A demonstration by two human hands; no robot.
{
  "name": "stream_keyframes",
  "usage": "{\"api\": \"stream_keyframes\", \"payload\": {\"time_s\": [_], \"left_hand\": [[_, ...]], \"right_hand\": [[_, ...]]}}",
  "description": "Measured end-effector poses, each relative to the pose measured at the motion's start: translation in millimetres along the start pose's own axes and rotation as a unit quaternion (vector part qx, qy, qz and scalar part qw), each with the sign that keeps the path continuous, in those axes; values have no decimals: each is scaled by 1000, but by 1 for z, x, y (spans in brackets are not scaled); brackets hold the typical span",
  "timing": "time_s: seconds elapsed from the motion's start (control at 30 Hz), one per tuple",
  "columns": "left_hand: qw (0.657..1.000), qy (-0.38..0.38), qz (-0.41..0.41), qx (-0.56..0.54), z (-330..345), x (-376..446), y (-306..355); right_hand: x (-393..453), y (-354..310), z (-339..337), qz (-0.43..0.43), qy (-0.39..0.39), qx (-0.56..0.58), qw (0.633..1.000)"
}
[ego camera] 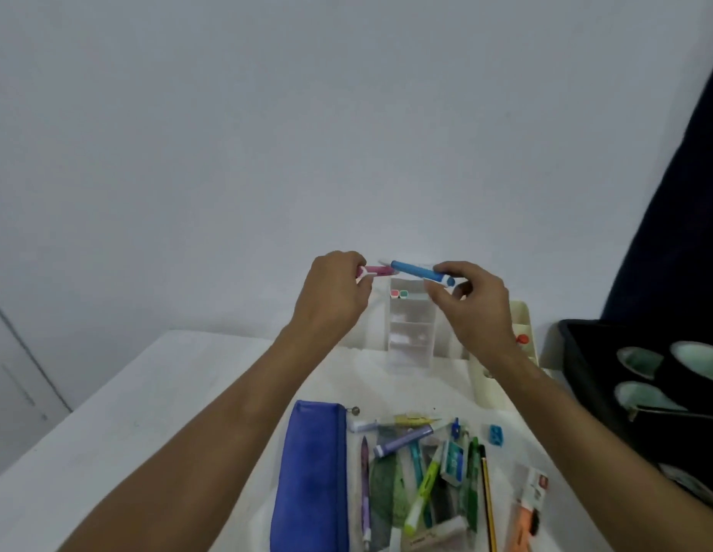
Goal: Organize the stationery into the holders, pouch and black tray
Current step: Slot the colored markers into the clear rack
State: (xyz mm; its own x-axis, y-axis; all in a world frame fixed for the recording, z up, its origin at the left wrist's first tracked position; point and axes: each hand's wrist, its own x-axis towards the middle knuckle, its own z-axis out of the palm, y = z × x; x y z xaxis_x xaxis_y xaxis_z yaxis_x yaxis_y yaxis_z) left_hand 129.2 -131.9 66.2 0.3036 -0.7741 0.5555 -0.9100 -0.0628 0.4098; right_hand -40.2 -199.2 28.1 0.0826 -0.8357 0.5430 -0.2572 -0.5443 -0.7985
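A blue marker (422, 271) lies nearly level, its long axis running left to right and dipping slightly rightward, pinched by the right hand (472, 302) above the clear holder (410, 328). A pink marker (374, 270), also near level, points right toward it, pinched by the left hand (333, 290). Both forearms reach up and forward, fingers curled. Two marker caps stand in the holder's top. On the desk (148, 412) below lie one blue pouch (311, 476), a loose pile of pens, and one black tray (586, 364) at right.
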Motion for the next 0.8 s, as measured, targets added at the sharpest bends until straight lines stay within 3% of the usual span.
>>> {"api": "stream_keyframes", "payload": {"time_s": [0.2,0.5,0.8], "left_hand": [[997,-47,57,28,13,17,17],[988,-133,63,46,41,24,27],[984,-168,47,38,68,39,24]], "right_hand": [[17,3,-20,-51,22,-77,996],[24,32,2,-64,-58,-212,973],[38,52,25,-47,-123,-234,963]]}}
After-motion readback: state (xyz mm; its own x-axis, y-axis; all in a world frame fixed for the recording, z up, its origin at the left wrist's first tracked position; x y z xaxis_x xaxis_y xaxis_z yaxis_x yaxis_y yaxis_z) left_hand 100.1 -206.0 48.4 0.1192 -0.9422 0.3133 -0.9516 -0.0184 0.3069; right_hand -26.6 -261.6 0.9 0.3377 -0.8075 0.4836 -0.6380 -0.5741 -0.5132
